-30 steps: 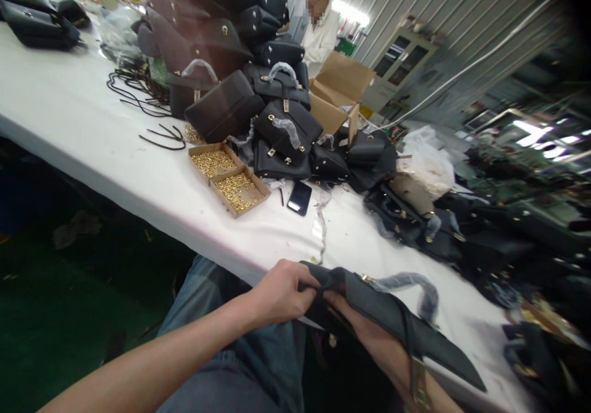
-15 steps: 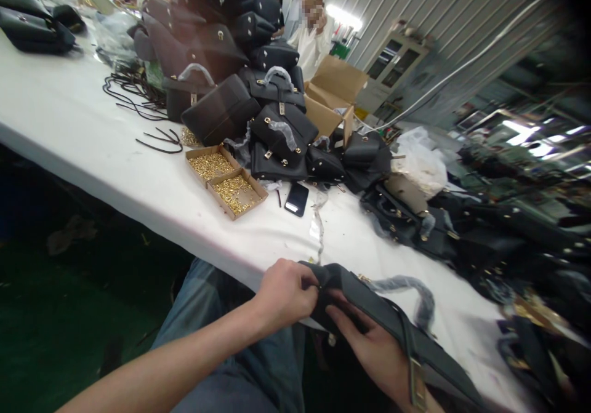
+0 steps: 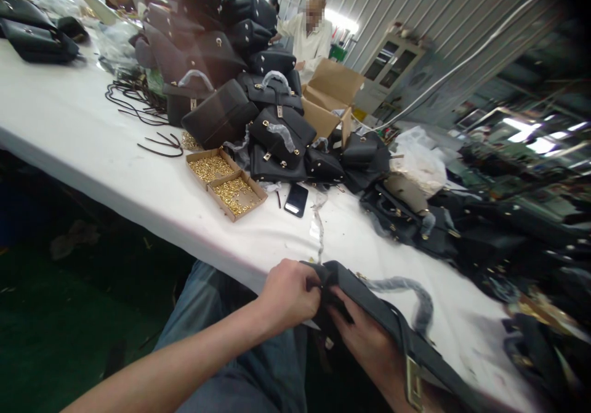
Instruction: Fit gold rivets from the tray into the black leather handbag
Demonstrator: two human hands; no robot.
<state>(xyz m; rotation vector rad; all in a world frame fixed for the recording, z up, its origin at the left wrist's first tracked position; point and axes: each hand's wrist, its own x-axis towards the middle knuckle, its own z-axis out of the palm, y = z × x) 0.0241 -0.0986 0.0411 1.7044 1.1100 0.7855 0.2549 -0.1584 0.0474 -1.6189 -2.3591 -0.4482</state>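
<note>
A black handbag (image 3: pixel 369 305) lies tilted at the table's near edge, its plastic-wrapped handle (image 3: pixel 406 287) resting on the white surface. A strap with a gold-coloured buckle (image 3: pixel 414 382) hangs from it over my right wrist. My left hand (image 3: pixel 293 293) pinches the bag's near left corner, fingers curled; anything small between the fingertips is hidden. Reaching in under the bag's edge, my right hand (image 3: pixel 369 339) grips its side near that corner, with some of its fingers covered by the black material.
Two cardboard trays (image 3: pixel 237 196) of small gold-coloured metal pieces stand left of a phone (image 3: pixel 296 200). Black handbags (image 3: pixel 281 136) are piled behind, beside an open carton (image 3: pixel 330 96). Dark cords (image 3: pixel 161 145) lie at the left. A person (image 3: pixel 314 31) in a light shirt stands beyond.
My right hand has shifted slightly, its fingers moving up toward the bag's corner. My left hand keeps its pinch almost in place. The person behind has lowered a hand from the head.
</note>
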